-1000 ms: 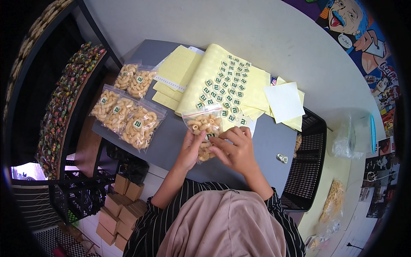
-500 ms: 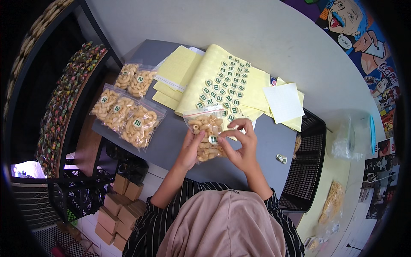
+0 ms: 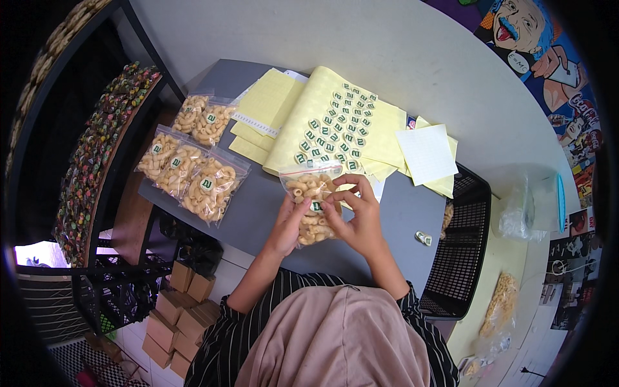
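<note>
A clear zip bag of curled tube-shaped snacks is held up over the near edge of the grey table. My left hand grips its left side, with the thumb on the front. On the bag's front lies a round white sticker with a green mark. The right thumb touches the sticker's right edge, while the curled fingers of my right hand close on the bag's right side. Just beyond the bag, a yellow backing sheet carries rows of matching round stickers.
Several filled, stickered snack bags lie on the left of the grey table. Yellow papers and a white sheet cover its far right. A small sticker scrap sits near the right edge, beside a black plastic crate.
My right hand has moved slightly left, and its fingers have come down from above the sticker to the bag's right side. The bag has shifted a little; the sticker now lies against its front.
</note>
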Action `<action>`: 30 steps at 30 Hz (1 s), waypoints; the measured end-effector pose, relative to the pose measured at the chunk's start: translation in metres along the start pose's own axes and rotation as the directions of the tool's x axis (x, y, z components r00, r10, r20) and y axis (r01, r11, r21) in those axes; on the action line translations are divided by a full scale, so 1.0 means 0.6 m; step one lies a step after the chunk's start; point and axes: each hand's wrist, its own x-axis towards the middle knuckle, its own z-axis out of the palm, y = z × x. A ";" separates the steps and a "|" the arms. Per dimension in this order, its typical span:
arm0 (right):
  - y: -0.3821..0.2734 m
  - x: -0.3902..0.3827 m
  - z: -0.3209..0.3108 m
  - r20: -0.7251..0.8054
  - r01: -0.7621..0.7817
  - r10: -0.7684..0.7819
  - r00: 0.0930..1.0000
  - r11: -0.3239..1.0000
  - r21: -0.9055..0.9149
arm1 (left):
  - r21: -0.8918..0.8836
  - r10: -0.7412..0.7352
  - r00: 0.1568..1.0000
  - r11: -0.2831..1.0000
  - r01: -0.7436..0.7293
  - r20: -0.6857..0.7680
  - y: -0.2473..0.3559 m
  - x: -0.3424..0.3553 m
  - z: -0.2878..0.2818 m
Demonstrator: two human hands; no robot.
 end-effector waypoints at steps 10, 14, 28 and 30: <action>0.012 -0.003 -0.002 0.004 -0.030 0.030 1.000 0.999 0.041 | 0.206 0.036 0.999 0.978 -0.036 0.004 -0.009 0.002 -0.002; 0.011 -0.010 0.008 -0.005 -0.281 0.311 0.951 0.866 0.414 | 0.234 0.011 0.999 0.972 -0.021 0.041 -0.011 -0.002 -0.004; 0.027 0.000 0.016 0.314 -0.497 0.389 0.866 0.592 0.634 | 0.245 -0.001 0.988 0.969 -0.038 0.156 -0.008 -0.013 -0.013; 0.027 0.000 0.010 0.362 -0.505 0.356 0.861 0.527 0.684 | 0.231 0.005 0.991 0.972 -0.036 0.131 -0.009 -0.019 -0.020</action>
